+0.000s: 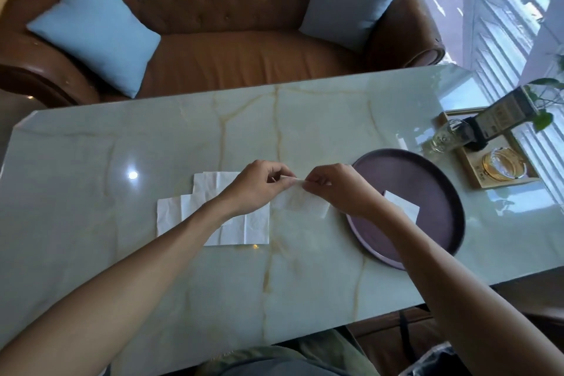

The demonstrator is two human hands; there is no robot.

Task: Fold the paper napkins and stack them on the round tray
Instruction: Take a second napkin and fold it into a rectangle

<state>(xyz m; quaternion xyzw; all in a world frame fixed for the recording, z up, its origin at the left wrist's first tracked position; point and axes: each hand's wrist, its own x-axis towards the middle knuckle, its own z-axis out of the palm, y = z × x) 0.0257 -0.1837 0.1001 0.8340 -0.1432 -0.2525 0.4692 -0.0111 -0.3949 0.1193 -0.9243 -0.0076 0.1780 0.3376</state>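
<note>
While both hands pinched its top edge, the left hand [254,189] and right hand [338,189] held a napkin [300,203] above the table [213,137], between loose napkins [213,217] and the round tray [427,180] holding one folded napkin [403,206].

Both forearms are bare, with no sleeves showing. An olive-green garment [320,351] covers the lap, over a grey-blue layer [274,368].
</note>
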